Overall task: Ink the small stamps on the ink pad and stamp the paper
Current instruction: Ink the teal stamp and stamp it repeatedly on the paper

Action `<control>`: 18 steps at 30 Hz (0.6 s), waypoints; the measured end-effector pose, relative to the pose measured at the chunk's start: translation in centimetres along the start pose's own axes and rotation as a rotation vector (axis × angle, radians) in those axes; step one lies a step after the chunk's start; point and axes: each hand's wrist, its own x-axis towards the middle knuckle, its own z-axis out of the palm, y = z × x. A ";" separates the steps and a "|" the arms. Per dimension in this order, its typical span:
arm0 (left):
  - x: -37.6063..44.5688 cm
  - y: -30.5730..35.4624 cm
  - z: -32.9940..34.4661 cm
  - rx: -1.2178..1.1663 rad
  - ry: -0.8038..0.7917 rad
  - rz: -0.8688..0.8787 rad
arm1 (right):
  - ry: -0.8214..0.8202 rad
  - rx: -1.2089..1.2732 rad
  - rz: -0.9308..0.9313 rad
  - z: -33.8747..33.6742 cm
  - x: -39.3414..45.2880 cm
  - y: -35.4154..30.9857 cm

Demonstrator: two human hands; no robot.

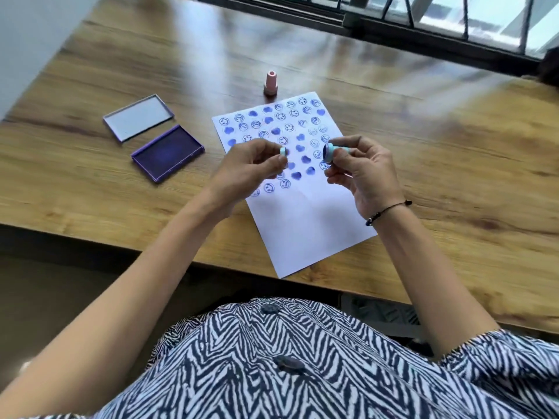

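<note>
A white paper [308,216] lies on the wooden table, its upper half covered with blue heart and smiley prints. Above it my right hand [363,173] grips a light blue stamp [331,151] on its side, its inked face turned left. My left hand [251,167] pinches a small light blue cap [283,151] a short way from the stamp's face. A pink stamp [270,83] stands upright just beyond the paper's top edge. The open purple ink pad [168,152] sits left of the paper.
The ink pad's lid [137,117] lies upturned behind the pad. The table's near edge [121,243] runs below my forearms. A window frame [423,28] borders the far side of the table.
</note>
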 end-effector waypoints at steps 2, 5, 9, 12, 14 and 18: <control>-0.8 0.1 -1.9 -0.034 0.090 0.006 | -0.080 -0.047 -0.018 1.7 0.5 -0.2; -2.6 -0.4 -5.3 -0.081 0.277 0.005 | -0.211 -0.200 -0.065 6.2 1.5 -0.1; -5.3 -2.2 -8.5 -0.128 0.518 -0.115 | -0.330 -0.584 -0.372 14.0 2.8 0.5; -6.8 -3.2 -9.5 -0.200 0.577 -0.161 | -0.404 -0.873 -0.647 18.9 4.1 0.8; -7.4 -3.6 -9.7 -0.233 0.605 -0.159 | -0.466 -1.097 -0.756 20.8 4.6 1.8; -7.6 -3.7 -9.7 -0.232 0.630 -0.164 | -0.571 -1.304 -0.820 21.9 4.9 2.5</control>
